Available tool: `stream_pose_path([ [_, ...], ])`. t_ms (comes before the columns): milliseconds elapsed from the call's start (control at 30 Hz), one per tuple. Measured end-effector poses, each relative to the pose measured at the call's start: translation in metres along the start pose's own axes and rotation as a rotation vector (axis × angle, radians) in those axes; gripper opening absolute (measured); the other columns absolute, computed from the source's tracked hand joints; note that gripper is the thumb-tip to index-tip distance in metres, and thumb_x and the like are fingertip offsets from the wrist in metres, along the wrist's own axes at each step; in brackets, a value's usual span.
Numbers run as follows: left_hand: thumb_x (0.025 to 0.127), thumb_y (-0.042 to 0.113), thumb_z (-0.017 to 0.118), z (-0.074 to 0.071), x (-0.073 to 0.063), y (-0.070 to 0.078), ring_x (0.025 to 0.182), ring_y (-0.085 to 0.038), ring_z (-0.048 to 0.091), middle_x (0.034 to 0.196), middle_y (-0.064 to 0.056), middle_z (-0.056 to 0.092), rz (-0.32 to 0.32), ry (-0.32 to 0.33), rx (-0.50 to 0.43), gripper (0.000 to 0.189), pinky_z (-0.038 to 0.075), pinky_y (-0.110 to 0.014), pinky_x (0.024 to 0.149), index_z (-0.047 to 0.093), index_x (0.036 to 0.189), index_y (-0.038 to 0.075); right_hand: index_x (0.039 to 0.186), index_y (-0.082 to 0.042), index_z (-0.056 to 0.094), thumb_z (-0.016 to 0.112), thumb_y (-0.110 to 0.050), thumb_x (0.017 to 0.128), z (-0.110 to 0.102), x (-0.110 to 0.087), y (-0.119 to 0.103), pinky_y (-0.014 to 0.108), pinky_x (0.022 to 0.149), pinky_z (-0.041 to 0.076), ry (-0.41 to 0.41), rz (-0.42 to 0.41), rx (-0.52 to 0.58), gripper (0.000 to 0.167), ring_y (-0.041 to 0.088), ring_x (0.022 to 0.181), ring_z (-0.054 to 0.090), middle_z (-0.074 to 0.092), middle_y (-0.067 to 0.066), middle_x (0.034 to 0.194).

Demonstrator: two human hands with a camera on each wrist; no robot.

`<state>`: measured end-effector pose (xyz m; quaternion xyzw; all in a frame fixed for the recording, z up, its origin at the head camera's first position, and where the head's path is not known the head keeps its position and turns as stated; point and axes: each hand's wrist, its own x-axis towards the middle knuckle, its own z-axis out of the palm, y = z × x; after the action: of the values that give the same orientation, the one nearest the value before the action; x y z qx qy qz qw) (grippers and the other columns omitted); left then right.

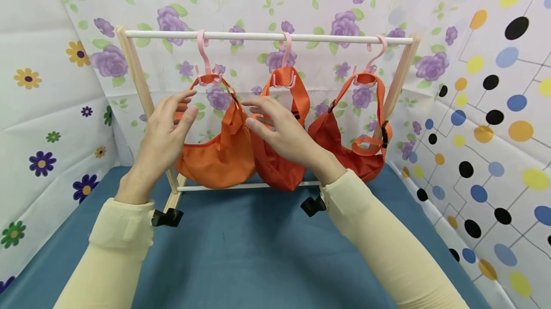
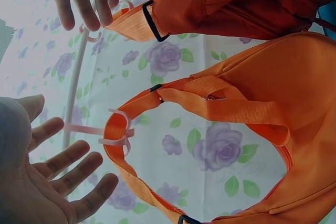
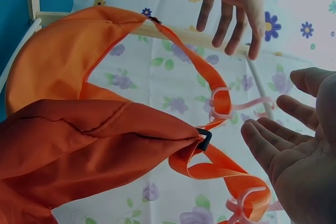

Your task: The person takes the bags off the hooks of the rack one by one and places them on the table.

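Observation:
Three crescent-shaped shoulder bags hang by their straps from pink hook hangers on a rack. The left one is an orange bag (image 1: 217, 168) on the left hanger (image 1: 205, 55); the middle red-orange bag (image 1: 280, 170) and the right red-orange bag (image 1: 361, 165) look darker. My left hand (image 1: 161, 132) is raised before the orange bag's left side, fingers extended and holding nothing. Between the orange and middle bags, in front of them, is my right hand (image 1: 286, 132), its fingers also extended. Both wrist views show a gap between the palms and the straps (image 2: 118, 135).
The rack has a white top rail (image 1: 245, 36), a lower rail and wooden side posts (image 1: 139, 77). It stands on a blue-green cloth surface (image 1: 241, 251). Patterned sheets surround it: flowers behind and left, coloured dots (image 1: 495, 117) at right.

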<state>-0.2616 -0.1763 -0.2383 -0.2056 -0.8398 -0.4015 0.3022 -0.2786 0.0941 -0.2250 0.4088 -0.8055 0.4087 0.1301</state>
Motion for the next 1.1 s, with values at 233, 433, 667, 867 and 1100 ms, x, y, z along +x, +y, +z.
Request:
stream_pose_path([
  [233,0.111,0.034,0.050,-0.002,0.006,0.001,0.126,-0.038,0.051,0.144,-0.021,0.050,0.004,0.000,0.014,0.049,0.042,-0.062,0.106,0.049,0.155,0.012,0.154,-0.012,0.049,0.059,-0.024,0.108,-0.001,0.007,0.000,0.035,0.115,0.042,0.001,0.012,0.008,0.048,0.021,0.140,0.051,0.048,0.005,0.152],
  [433,0.111,0.037,0.049,-0.002,0.011,-0.001,0.128,-0.039,0.051,0.144,-0.021,0.050,-0.016,-0.010,0.015,0.050,0.041,-0.062,0.107,0.049,0.154,0.011,0.154,-0.013,0.049,0.059,-0.027,0.108,-0.003,0.011,-0.001,0.035,0.114,0.043,0.003,0.027,0.001,0.049,0.020,0.139,0.051,0.049,0.005,0.152],
  [667,0.111,0.041,0.049,-0.002,0.016,-0.004,0.129,-0.040,0.052,0.144,-0.022,0.050,-0.010,-0.001,0.026,0.052,0.042,-0.062,0.107,0.049,0.154,0.011,0.153,-0.013,0.049,0.058,-0.026,0.109,-0.005,0.015,-0.003,0.033,0.112,0.045,0.004,0.023,0.005,0.047,0.017,0.139,0.052,0.048,0.005,0.153],
  [867,0.111,0.041,0.049,-0.002,0.021,-0.004,0.129,-0.040,0.053,0.143,-0.022,0.051,-0.010,0.003,0.035,0.052,0.042,-0.062,0.106,0.050,0.153,0.010,0.153,-0.012,0.049,0.058,-0.026,0.109,-0.005,0.019,-0.002,0.035,0.109,0.048,0.000,0.037,0.024,0.047,0.019,0.140,0.051,0.046,0.006,0.154],
  [1100,0.111,0.042,0.049,-0.003,0.025,-0.005,0.130,-0.040,0.051,0.143,-0.021,0.051,-0.023,0.000,0.042,0.051,0.042,-0.063,0.106,0.052,0.153,0.012,0.153,-0.012,0.049,0.058,-0.025,0.109,-0.003,0.023,0.001,0.037,0.109,0.048,0.002,0.051,0.024,0.047,0.021,0.140,0.051,0.047,0.007,0.155],
])
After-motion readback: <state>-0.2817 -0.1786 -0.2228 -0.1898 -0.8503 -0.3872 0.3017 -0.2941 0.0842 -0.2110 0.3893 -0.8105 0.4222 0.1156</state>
